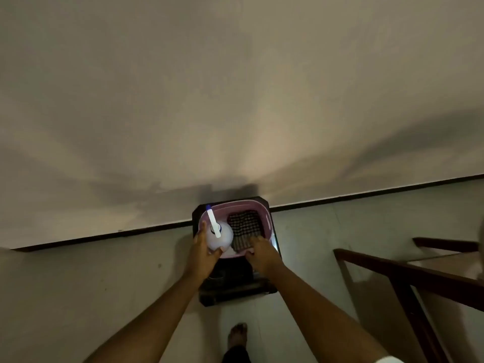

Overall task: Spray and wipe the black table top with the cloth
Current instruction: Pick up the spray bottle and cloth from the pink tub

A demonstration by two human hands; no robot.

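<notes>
The left hand (205,247) is gripping the white spray bottle (221,235) standing at the left of the pink basin (235,204) on the black table (235,292). The right hand (258,251) is touching the checked cloth (245,227) on the right, though I cannot tell whether it is gripping. Both probably need lifting straight up, clearing the rim.

A pink basket (230,204) sits near the beige wall (235,87), a dark wooden frame (387,268) well apart at right.

A pink basket (235,203) sits on a small black desk (235,273) against the wall. The left hand (203,254) grips a white spray bottle (221,237) inside the basket. The right hand (262,254) rests on the near edge of a checked cloth (245,226) beside the bottle; whether it grips the cloth is unclear.
</notes>
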